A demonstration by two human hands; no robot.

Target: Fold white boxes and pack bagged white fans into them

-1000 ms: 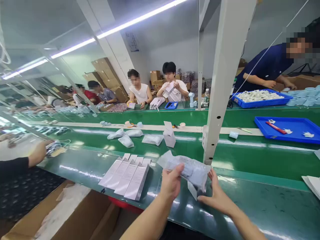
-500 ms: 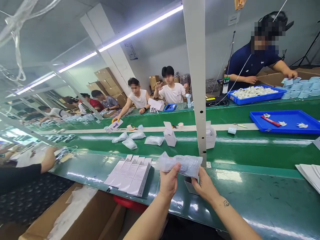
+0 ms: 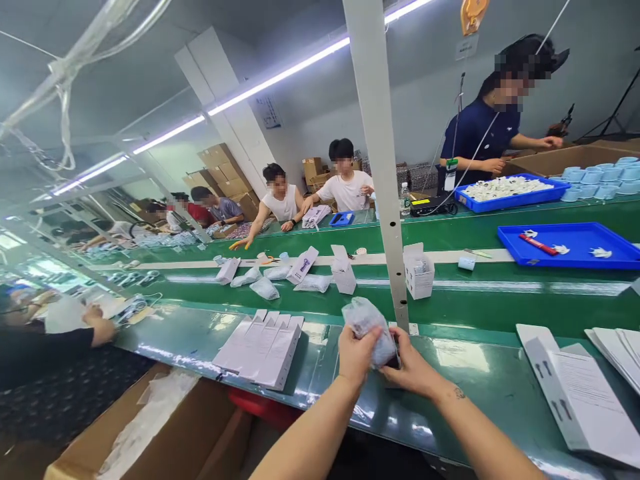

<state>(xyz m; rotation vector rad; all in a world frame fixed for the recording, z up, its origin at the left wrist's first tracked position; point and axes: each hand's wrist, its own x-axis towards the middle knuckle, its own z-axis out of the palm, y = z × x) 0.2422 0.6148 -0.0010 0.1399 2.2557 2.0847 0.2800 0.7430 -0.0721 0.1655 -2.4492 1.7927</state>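
A bubble-wrapped packet [image 3: 367, 323] is tilted upright above the near bench, its lower end at the opening of a small box that my hands mostly hide. My left hand [image 3: 356, 352] is closed on the packet, thumb across its front. My right hand [image 3: 411, 363] is closed around the small box at the packet's lower right. Left of my hands, several white flat-sided boxes [image 3: 265, 350] lie side by side with flaps open. To the right lies a larger white printed box [image 3: 580, 393].
A metal post [image 3: 385, 200] rises just beyond my hands. Across the green belt [image 3: 465, 307] lie wrapped packets [image 3: 264, 288], open white boxes [image 3: 419, 273] and a blue tray [image 3: 565, 257]. Several people work opposite; a sleeved arm [image 3: 50, 347] is at left. A cardboard box [image 3: 165, 427] stands below.
The packet has turned from level to upright and met the small box. Opposite, white boxes have landed among the packets. The printed box at right has come into view.
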